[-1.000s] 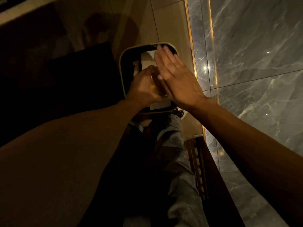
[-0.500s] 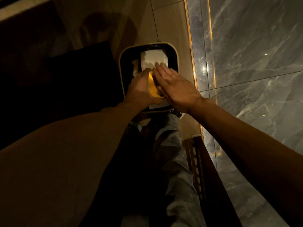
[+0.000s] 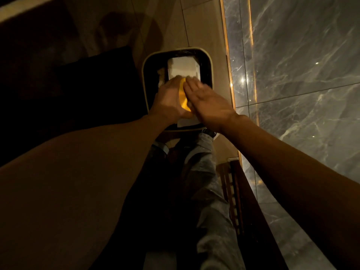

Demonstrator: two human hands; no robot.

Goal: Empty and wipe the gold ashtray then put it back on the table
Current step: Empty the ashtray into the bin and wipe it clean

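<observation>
Above a dark rectangular waste bin with a pale rounded rim (image 3: 144, 75), 2 bare hands are seen from the head view. A shiny gold, rounded ashtray (image 3: 183, 95) is gripped by the left hand (image 3: 169, 102), whose fingers are wrapped around its left side; only a narrow bright yellow-gold strip of it is visible between the 2 hands, so its tilt cannot be told with certainty. The ashtray is held over the open mouth of the bin, not on any table. The right hand (image 3: 209, 105) is held flat with fingers extended and together, its fingertips blurred, and its palm side is laid against the right side of the ashtray; nothing is grasped by it.

Inside the bin, a white rectangular box or sheet of card (image 3: 183, 69) is seen lying flat, with a crumpled pale scrap (image 3: 161, 75) beside its left edge. A dark liner can be made out along the inner rim.

The bin is stood on beige floor tiles (image 3: 202, 26), just beside a grey veined marble wall (image 3: 302, 65) edged by a thin glowing gold strip (image 3: 227, 55). A dark mat or block (image 3: 87, 84) is seen on the left of the bin. Below the hands, legs in grey trousers (image 3: 204, 172) are visible, and a dark wooden slatted piece (image 3: 235, 191) is set near the wall at lower right.
</observation>
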